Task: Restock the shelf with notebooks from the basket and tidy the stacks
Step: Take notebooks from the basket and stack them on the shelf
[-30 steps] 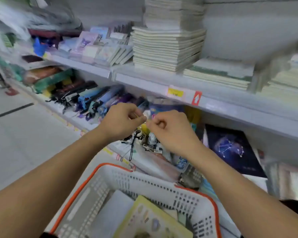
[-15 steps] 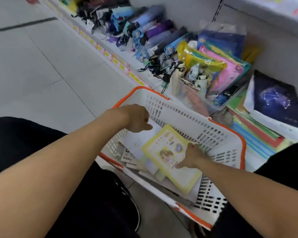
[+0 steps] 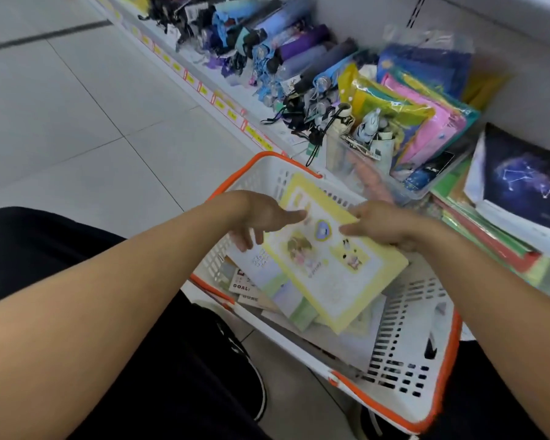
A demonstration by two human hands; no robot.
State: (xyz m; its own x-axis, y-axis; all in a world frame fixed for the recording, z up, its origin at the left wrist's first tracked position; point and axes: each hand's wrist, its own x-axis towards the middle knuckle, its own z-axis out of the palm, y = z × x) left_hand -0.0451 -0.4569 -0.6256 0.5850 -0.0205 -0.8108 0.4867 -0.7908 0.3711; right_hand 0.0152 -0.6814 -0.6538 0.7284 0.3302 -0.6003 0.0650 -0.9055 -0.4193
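Note:
A yellow notebook (image 3: 327, 265) with cartoon pictures is lifted at a tilt above the white basket (image 3: 407, 315) with an orange rim. My right hand (image 3: 385, 227) grips the notebook's right edge, fingers on the cover. My left hand (image 3: 261, 217) is at its left edge, thumb touching the cover and fingers spread loosely beside it. Several more notebooks (image 3: 261, 281) lie loosely piled in the basket under the yellow one.
The low shelf behind the basket holds folded umbrellas (image 3: 286, 49), bright plastic folders (image 3: 419, 119) and a dark constellation notebook (image 3: 521, 182) on a stack. Tiled floor (image 3: 77, 122) lies to the left. My dark trouser legs and shoes flank the basket.
My view dropped from the upper shelves to the basket. My right hand took the yellow notebook and raised it out of the pile, and my left hand moved in to its left edge.

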